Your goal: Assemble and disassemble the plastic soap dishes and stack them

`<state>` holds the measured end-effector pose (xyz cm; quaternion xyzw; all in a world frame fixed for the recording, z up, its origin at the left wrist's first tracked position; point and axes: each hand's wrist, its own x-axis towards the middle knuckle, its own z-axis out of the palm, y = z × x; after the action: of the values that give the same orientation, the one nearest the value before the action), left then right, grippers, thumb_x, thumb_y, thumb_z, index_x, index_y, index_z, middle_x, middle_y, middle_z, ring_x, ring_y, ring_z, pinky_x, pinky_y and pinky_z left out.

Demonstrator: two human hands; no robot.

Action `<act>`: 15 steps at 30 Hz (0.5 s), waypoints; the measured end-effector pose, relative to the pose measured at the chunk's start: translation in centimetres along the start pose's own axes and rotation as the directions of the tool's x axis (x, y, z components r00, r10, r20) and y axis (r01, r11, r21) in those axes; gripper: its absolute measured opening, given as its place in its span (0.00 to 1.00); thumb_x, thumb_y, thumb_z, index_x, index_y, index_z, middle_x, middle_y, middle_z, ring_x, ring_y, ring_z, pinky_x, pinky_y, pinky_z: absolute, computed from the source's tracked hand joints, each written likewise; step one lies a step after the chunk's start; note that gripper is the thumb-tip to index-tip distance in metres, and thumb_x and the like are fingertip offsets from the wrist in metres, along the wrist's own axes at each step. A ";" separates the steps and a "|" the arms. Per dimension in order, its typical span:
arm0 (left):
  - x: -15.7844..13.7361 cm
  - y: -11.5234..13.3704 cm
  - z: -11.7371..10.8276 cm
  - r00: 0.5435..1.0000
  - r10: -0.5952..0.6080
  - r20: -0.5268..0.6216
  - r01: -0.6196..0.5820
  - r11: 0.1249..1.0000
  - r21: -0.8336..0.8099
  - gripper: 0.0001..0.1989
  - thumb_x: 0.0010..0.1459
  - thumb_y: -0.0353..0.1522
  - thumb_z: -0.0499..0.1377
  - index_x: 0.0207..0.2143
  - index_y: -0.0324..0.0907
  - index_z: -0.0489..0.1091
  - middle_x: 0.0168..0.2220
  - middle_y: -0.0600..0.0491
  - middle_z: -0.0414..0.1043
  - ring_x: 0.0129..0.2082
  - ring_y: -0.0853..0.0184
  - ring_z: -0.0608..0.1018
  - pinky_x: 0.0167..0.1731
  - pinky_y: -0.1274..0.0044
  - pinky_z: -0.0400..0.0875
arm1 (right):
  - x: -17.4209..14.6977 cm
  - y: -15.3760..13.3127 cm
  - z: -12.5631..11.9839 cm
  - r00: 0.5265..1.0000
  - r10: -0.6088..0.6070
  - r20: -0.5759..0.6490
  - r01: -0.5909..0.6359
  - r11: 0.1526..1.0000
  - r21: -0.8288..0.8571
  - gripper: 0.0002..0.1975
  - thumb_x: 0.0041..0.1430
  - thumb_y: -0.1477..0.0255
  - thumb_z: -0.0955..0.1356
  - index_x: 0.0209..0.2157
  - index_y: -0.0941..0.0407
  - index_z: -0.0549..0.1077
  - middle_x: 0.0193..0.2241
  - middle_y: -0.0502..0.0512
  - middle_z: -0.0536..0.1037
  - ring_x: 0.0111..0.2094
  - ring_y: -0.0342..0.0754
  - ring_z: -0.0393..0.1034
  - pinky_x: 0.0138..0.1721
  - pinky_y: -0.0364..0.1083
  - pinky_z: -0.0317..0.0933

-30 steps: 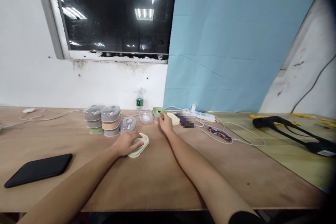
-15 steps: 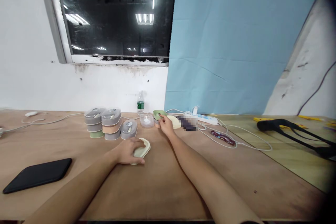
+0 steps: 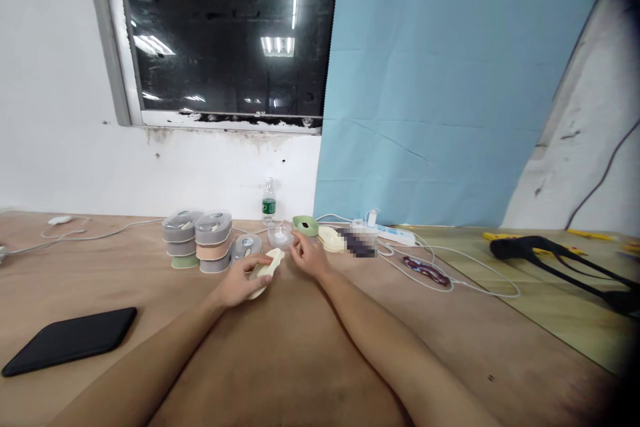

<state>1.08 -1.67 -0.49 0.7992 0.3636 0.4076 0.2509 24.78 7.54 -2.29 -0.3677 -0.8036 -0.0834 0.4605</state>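
In the head view, my left hand [image 3: 244, 280] is wrapped round a cream oval lunch-box part [image 3: 265, 272], tilted just above or against the table. To its right, my right hand [image 3: 307, 255] has its fingers curled at the right edge of a clear plastic lid [image 3: 280, 236] with a pale middle. Behind that hand stands a green box [image 3: 306, 225] with a dark slot on top. Beside it lie cream oval pieces [image 3: 331, 239]. A grey lunch box with a clear lid [image 3: 247, 247] sits beyond my left hand.
Two stacks of lunch boxes [image 3: 214, 240] stand at the left, near a black tablet-like slab [image 3: 73, 340]. A water bottle [image 3: 269, 203] is by the wall. At the right are a power strip [image 3: 393, 234], white cables, a dark red coiled item [image 3: 426, 271] and a black strap-like frame [image 3: 550, 260].
My right hand has left the green box and come down and left to the clear lid. My left hand has tilted the cream piece and shifted it slightly left.
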 end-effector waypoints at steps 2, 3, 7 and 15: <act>0.2 -0.3 -0.1 0.998 -0.069 -0.012 0.066 0.984 -0.164 0.23 0.54 0.45 0.60 0.47 0.39 0.72 0.49 0.45 0.73 0.45 0.57 0.76 0.45 0.68 0.70 | -0.2 -1.4 0.1 0.980 -0.188 0.072 0.189 0.982 -0.004 0.24 0.60 0.66 0.63 0.57 0.57 0.63 0.40 0.58 0.78 0.37 0.48 0.72 0.39 0.45 0.65; 0.2 -0.3 -0.1 0.997 -0.079 0.005 0.078 0.974 -0.213 0.24 0.54 0.45 0.61 0.47 0.39 0.72 0.47 0.45 0.74 0.43 0.58 0.76 0.43 0.69 0.71 | -0.2 -2.0 0.2 0.960 -0.261 0.099 0.263 0.965 -0.005 0.24 0.60 0.65 0.63 0.57 0.57 0.63 0.43 0.59 0.77 0.40 0.49 0.72 0.41 0.46 0.65; 0.2 -0.4 -0.5 0.999 -0.026 0.023 0.031 0.965 -0.260 0.23 0.54 0.45 0.61 0.46 0.39 0.72 0.49 0.45 0.73 0.44 0.57 0.76 0.44 0.68 0.71 | -0.3 -2.4 1.0 0.921 -0.350 0.174 0.355 0.935 -0.002 0.16 0.62 0.65 0.60 0.47 0.55 0.70 0.41 0.59 0.78 0.41 0.50 0.72 0.40 0.46 0.64; 0.2 -0.5 -1.7 0.938 0.310 -0.153 -0.186 0.826 0.531 0.17 0.59 0.41 0.55 0.48 0.44 0.70 0.53 0.44 0.69 0.53 0.56 0.70 0.54 0.63 0.64 | 0.6 4.1 -1.6 0.752 0.525 -0.399 -0.538 0.838 0.089 0.19 0.64 0.59 0.55 0.44 0.58 0.67 0.30 0.58 0.78 0.32 0.53 0.72 0.32 0.46 0.60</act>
<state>-0.45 -1.04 0.18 0.8239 0.3774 0.4172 -0.0690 28.45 10.01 -1.77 -0.5621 -0.5503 -0.0362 0.6164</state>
